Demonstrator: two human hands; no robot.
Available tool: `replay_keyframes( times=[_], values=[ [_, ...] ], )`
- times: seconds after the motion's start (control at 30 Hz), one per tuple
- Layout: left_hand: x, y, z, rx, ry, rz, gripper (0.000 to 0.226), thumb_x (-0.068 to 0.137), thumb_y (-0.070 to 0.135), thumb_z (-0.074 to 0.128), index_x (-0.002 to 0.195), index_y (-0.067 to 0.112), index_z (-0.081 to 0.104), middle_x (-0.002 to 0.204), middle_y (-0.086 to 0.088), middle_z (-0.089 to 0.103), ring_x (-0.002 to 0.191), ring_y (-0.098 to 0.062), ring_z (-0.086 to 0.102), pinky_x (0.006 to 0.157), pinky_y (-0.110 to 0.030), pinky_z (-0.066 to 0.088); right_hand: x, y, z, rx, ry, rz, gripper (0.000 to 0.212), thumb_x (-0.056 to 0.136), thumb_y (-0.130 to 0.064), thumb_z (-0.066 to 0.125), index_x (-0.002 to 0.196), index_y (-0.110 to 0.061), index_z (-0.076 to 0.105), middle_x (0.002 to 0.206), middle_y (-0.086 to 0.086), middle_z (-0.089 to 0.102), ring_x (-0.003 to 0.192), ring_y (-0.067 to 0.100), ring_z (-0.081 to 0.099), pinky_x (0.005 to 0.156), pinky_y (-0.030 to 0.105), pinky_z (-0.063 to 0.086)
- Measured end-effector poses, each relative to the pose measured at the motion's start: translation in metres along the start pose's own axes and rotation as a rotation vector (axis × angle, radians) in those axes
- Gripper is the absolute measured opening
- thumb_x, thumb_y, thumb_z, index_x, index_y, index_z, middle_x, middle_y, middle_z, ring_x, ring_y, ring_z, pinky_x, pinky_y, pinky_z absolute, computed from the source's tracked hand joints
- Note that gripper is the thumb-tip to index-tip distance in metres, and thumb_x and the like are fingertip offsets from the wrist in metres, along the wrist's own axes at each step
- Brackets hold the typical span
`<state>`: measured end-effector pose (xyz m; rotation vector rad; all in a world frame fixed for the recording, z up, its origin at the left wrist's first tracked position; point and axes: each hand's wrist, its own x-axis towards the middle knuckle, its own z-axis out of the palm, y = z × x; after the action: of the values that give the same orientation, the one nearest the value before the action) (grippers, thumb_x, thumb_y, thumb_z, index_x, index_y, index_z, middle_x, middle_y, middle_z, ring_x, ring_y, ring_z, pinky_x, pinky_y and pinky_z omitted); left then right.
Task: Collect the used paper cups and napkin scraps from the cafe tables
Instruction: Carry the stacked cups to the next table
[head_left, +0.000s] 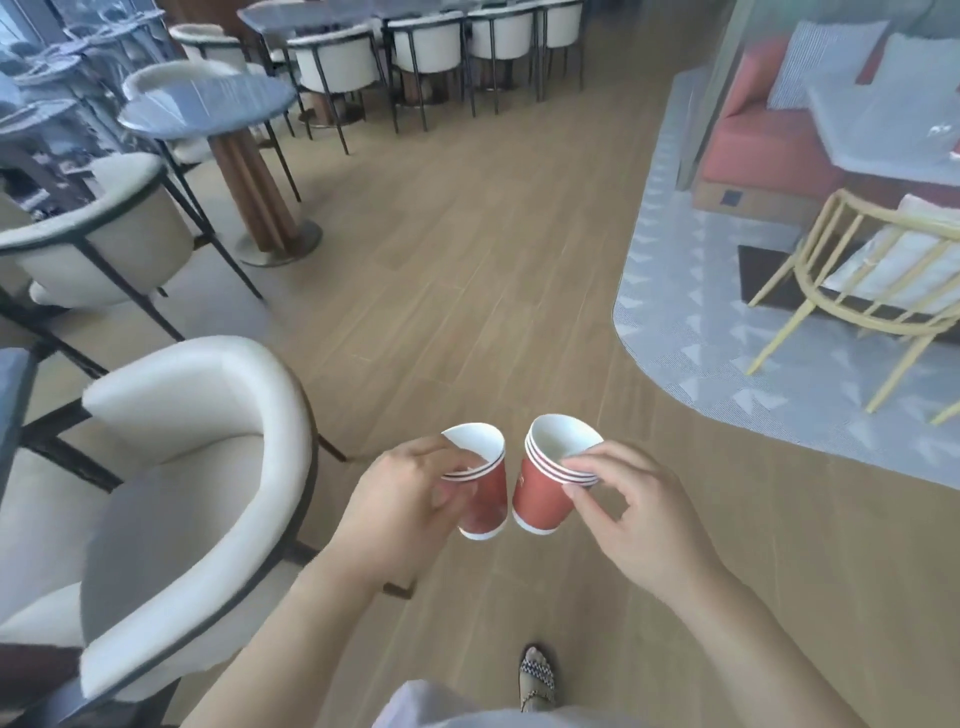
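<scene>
Currently: L hand (410, 499) fingers curl round red cup (491, 501); R hand (639, 514) thumb + forefinger pinch rim of cup stack (540, 493); both mid-air, 6 o'clock, sides nearly touching; rec. align mouths, nest cup into stack w/o crushing, freeing a hand.

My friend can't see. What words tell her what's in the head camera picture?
Two hands hold red paper cups, apparently nested, by their rims: the left hand holds the left cups beside the right cups in the right hand, over a wooden floor. A white armchair stands at left, a round table beyond it.
</scene>
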<state>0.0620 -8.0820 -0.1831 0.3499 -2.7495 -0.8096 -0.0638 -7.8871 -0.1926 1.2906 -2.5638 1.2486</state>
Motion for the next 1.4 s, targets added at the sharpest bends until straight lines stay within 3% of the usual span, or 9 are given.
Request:
replay_keyframes(
  times=[0.27,0.43,0.57,0.73,0.93,1.13,1.27,1.33,1.4],
  values=[
    [0.109,-0.059,-0.001,-0.014,0.104,-0.125,0.019,0.074,0.019,0.06,0.091,0.023,0.069,0.086,0.01,0.066,0.076,-0.014,0.063,0.063,-0.033,0.052,0.15,0.049,0.042,0.015,-0.091,-0.062,0.017,0.079,-0.006,0.069,0.094,-0.014,0.069,0.091,-0.006,0.064,0.083,0.013,0.059,0.072,0.031,0.05],
    [0.176,-0.14,-0.024,0.018,0.171,-0.228,0.019,0.075,0.014,0.063,0.091,0.024,0.069,0.085,0.011,0.065,0.077,-0.013,0.062,0.064,-0.031,0.052,0.268,0.051,0.111,0.026,-0.221,-0.161,0.017,0.079,-0.008,0.068,0.094,-0.016,0.068,0.09,-0.007,0.063,0.084,0.013,0.059,0.074,0.023,0.045],
    [0.234,-0.211,-0.063,0.019,0.224,-0.29,0.017,0.073,0.011,0.063,0.086,0.02,0.068,0.082,0.007,0.064,0.073,-0.018,0.06,0.059,-0.032,0.049,0.37,0.04,0.168,0.042,-0.304,-0.261,0.018,0.079,-0.006,0.067,0.094,-0.016,0.069,0.09,-0.006,0.064,0.085,0.015,0.06,0.076,0.024,0.045],
    [0.289,-0.286,-0.124,0.027,0.341,-0.383,0.023,0.078,0.03,0.05,0.081,0.016,0.068,0.078,0.001,0.064,0.071,-0.025,0.06,0.06,-0.04,0.051,0.485,0.006,0.233,0.073,-0.365,-0.382,0.019,0.078,-0.004,0.068,0.093,-0.016,0.069,0.089,-0.006,0.064,0.085,0.014,0.059,0.076,0.018,0.042],
    [0.319,-0.359,-0.174,0.101,0.435,-0.52,0.014,0.078,0.018,0.06,0.087,0.017,0.071,0.081,0.001,0.066,0.072,-0.026,0.063,0.056,-0.039,0.051,0.58,-0.029,0.315,0.131,-0.467,-0.485,0.019,0.076,-0.002,0.069,0.091,-0.014,0.069,0.087,-0.004,0.065,0.085,0.015,0.058,0.077,0.018,0.042],
    [0.357,-0.446,-0.206,0.16,0.449,-0.66,0.027,0.066,0.005,0.072,0.086,0.022,0.071,0.08,0.008,0.067,0.067,-0.021,0.063,0.056,-0.03,0.051,0.673,-0.046,0.405,0.186,-0.585,-0.587,0.02,0.076,-0.003,0.069,0.091,-0.015,0.07,0.088,-0.003,0.066,0.086,0.016,0.059,0.078,0.021,0.043],
    [0.409,-0.514,-0.234,0.188,0.47,-0.705,0.016,0.073,0.021,0.065,0.088,0.022,0.071,0.083,0.006,0.067,0.069,-0.021,0.064,0.059,-0.028,0.049,0.759,-0.057,0.467,0.198,-0.622,-0.661,0.022,0.074,-0.002,0.07,0.091,-0.015,0.07,0.089,-0.003,0.066,0.086,0.015,0.058,0.078,0.021,0.043],
    [0.435,-0.543,-0.253,0.183,0.482,-0.727,0.022,0.076,0.032,0.055,0.088,0.022,0.071,0.083,0.005,0.066,0.069,-0.023,0.063,0.058,-0.026,0.045,0.801,-0.065,0.494,0.2,-0.629,-0.686,0.022,0.073,-0.002,0.071,0.091,-0.016,0.07,0.089,-0.003,0.066,0.087,0.016,0.059,0.078,0.02,0.043],
    [0.454,-0.57,-0.273,0.196,0.496,-0.773,0.018,0.078,0.03,0.058,0.089,0.023,0.07,0.086,0.006,0.066,0.071,-0.022,0.063,0.058,-0.024,0.04,0.836,-0.076,0.52,0.21,-0.643,-0.699,0.023,0.073,-0.002,0.072,0.09,-0.017,0.071,0.09,-0.005,0.066,0.088,0.015,0.059,0.079,0.017,0.041]
  ],
)
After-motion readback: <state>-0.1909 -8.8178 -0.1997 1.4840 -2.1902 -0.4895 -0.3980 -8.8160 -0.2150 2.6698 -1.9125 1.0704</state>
